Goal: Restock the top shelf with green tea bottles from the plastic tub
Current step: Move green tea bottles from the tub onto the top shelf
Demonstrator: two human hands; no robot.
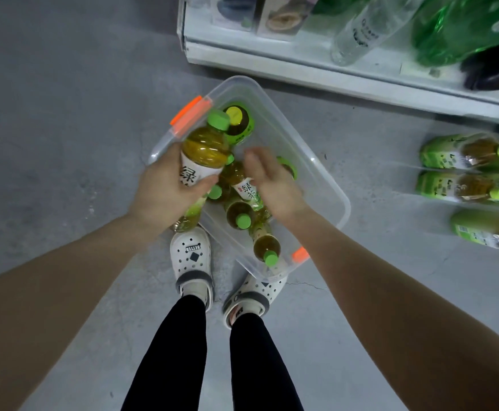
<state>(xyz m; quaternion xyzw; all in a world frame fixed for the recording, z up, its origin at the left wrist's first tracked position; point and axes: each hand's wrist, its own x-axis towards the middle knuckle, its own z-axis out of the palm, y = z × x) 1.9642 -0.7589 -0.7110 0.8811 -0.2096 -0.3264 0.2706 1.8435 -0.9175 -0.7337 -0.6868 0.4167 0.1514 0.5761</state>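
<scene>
A clear plastic tub [328,185] with orange latches sits on the floor in front of my feet. Several green tea bottles with green caps lie inside it. My left hand [162,192] grips one green tea bottle [205,146] by its white label, cap pointing away, above the tub's left edge. My right hand [267,180] hovers over the tub with fingers relaxed, just above a lying bottle [246,189]; whether it touches it is unclear. More green tea bottles [461,154] lie on a shelf at the right edge.
A white shelf unit [272,59] stands beyond the tub, holding clear and green bottles [363,28] and boxed goods. My feet in white clogs [191,256] stand right against the tub's near side. Grey concrete floor spreads to the left.
</scene>
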